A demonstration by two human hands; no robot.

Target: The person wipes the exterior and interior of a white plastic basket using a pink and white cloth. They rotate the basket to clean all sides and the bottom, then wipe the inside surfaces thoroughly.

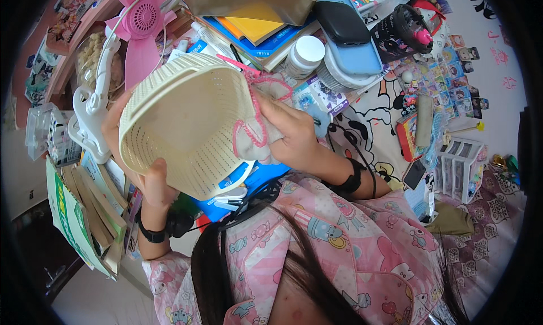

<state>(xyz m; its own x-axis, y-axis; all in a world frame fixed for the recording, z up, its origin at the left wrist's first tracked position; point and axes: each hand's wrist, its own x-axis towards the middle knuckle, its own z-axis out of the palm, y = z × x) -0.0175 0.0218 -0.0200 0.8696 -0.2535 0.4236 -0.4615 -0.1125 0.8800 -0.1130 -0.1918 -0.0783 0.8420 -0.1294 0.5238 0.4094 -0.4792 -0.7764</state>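
A cream plastic basket with perforated walls is tilted on its side before me, its open mouth facing my body. My left hand grips its left rim, thumb on the inside and the fingers behind the wall. Bunched in my right hand is a whitish cloth with pink scalloped edging. The cloth lies against the basket's right rim. Nothing shows inside the basket. The far side of its wall is hidden.
Behind the basket are a pink fan, a brown box on books, a white bottle and a black cup. Books stand at left. A small white drawer unit is at right. Black cables run near my right arm.
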